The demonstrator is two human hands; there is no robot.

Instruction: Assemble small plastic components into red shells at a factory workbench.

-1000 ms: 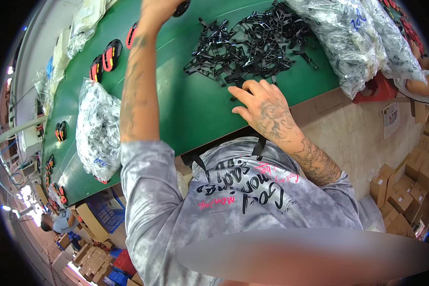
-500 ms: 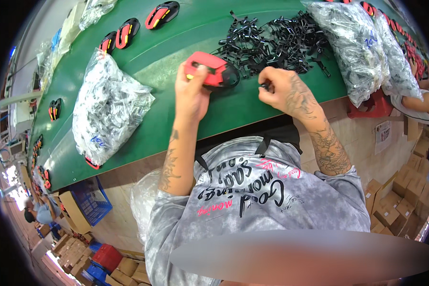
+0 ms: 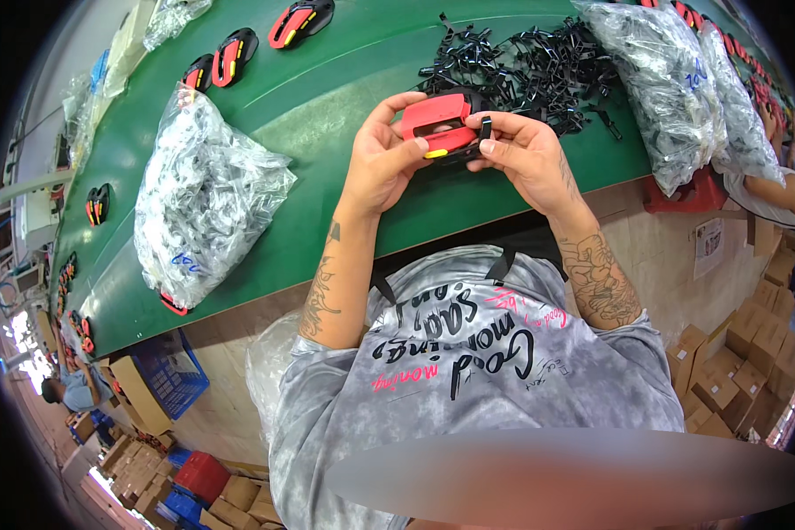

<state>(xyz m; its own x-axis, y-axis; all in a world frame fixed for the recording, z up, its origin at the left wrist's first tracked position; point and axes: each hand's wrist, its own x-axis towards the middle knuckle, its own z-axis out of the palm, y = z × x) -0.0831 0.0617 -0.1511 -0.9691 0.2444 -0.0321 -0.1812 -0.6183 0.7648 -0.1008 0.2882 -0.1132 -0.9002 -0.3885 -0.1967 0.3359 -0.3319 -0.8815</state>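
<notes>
My left hand (image 3: 380, 163) is closed round a red and black plastic shell (image 3: 437, 112) with a slot along its middle and a yellow spot on its near edge. Pinched between the thumb and fingers of my right hand (image 3: 532, 163) is a small black plastic clip (image 3: 486, 129), held against the right end of the shell. Whether the clip sits in the shell cannot be made out. Just beyond both hands, a loose heap of similar black clips (image 3: 561, 75) lies on the green table (image 3: 327, 132).
On the left stands a clear plastic bag of parts (image 3: 208, 199); another full bag (image 3: 658, 97) is at the right. Several finished-looking red and black shells (image 3: 236, 57) lie along the far left. The table's near edge runs in front of me. Another person's arm (image 3: 784, 187) shows at far right.
My left hand has moved right with the shell and turned it. The right hand has brought the black clip left, up to the shell's end. Both hands now meet at the shell.
</notes>
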